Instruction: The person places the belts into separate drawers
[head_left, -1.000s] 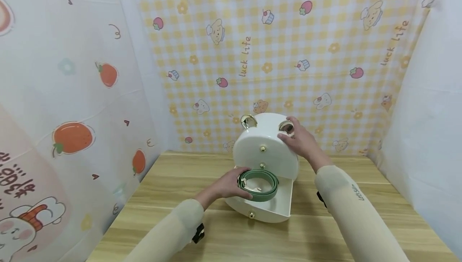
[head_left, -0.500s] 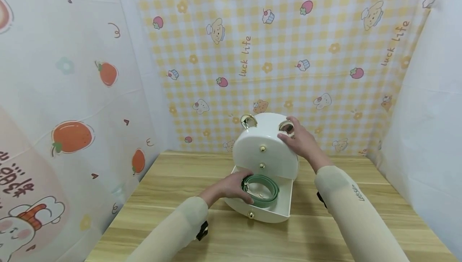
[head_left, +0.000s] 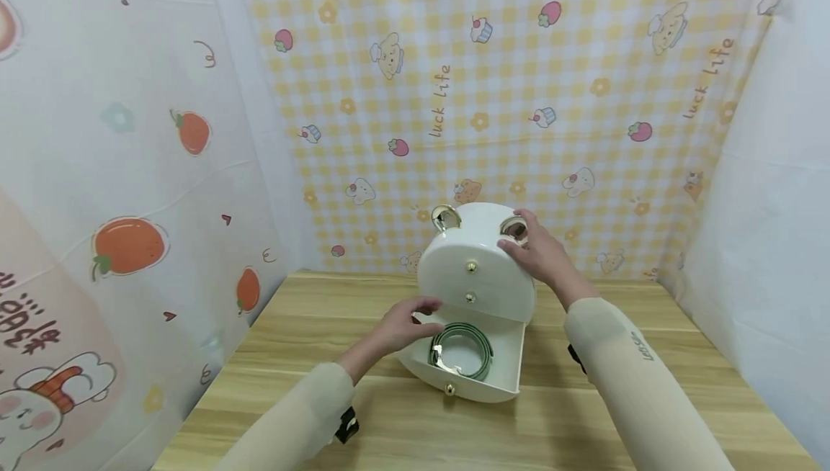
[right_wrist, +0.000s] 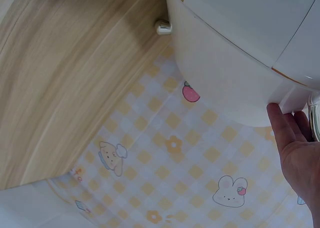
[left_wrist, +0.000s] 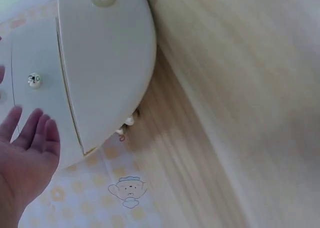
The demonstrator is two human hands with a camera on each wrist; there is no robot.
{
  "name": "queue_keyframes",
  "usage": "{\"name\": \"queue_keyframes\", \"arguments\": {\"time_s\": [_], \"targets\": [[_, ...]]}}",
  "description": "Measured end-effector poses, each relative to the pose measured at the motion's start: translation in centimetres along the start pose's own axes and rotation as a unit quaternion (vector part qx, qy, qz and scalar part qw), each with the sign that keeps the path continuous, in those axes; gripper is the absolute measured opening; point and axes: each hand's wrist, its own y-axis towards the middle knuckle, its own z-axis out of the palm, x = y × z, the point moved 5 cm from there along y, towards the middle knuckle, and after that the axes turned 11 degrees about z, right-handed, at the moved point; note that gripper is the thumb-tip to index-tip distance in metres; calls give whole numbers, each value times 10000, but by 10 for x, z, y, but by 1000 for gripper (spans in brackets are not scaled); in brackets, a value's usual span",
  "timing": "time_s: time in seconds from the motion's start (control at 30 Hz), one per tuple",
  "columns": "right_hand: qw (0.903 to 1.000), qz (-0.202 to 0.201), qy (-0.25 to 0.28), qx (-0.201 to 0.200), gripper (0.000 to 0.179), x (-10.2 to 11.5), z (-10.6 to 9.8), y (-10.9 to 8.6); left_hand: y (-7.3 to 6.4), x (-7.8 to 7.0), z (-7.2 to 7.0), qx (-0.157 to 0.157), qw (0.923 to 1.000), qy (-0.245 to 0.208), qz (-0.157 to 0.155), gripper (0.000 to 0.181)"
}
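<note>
A coiled green belt [head_left: 485,347] with a pale metal buckle lies in the pulled-out bottom drawer [head_left: 509,359] of a white rounded storage box [head_left: 444,276]. My left hand [head_left: 398,325] hovers over the drawer's left edge, apart from the belt, its fingers loosely bent with nothing between them. In the left wrist view that hand [left_wrist: 30,160] shows its palm beside the box front. My right hand [head_left: 541,251] rests on the box's upper right, thumb and fingers on either side of the gold ear [head_left: 514,229]. In the right wrist view its fairly straight fingers touch the box wall [right_wrist: 225,82]; the thumb is hidden.
Another gold ear [head_left: 446,217] stands at the box's upper left. Gold knobs [head_left: 471,267] mark the drawer fronts. The wooden table [head_left: 337,291] reaches back to a checked cloth [head_left: 415,96], and printed white cloth [head_left: 162,197] hangs at the left.
My left hand has lowered the green belt into the drawer, let go of it and drawn back to the left. The right hand stays at the gold ear.
</note>
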Motion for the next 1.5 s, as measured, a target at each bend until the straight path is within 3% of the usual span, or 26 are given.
{"name": "queue_keyframes", "arguments": {"time_s": [0.1,0.4,0.6,0.83,1.2,1.5], "targets": [[10000,18,-25,14,78,-1,0,0,-12,0,-6,-403,9989,-226,-45,51],[10000,50,9,39,78,-1,0,1,-50,1,-17,-1063,9924,-554,-277,38],[9999,104,43,-8,77,0,0,0,-74,3,-12,-1176,9879,-886,-485,41],[10000,31,8,24,77,-1,7,-1,-97,13,12,-1094,9858,-1125,-597,33],[9999,-22,-20,-113,77,-1,1,0,-98,19,57,-889,9861,-1380,-256,28],[10000,-2,-2,-68,77,0,0,-1,-96,20,78,-1200,9771,-1711,-395,25]]}}
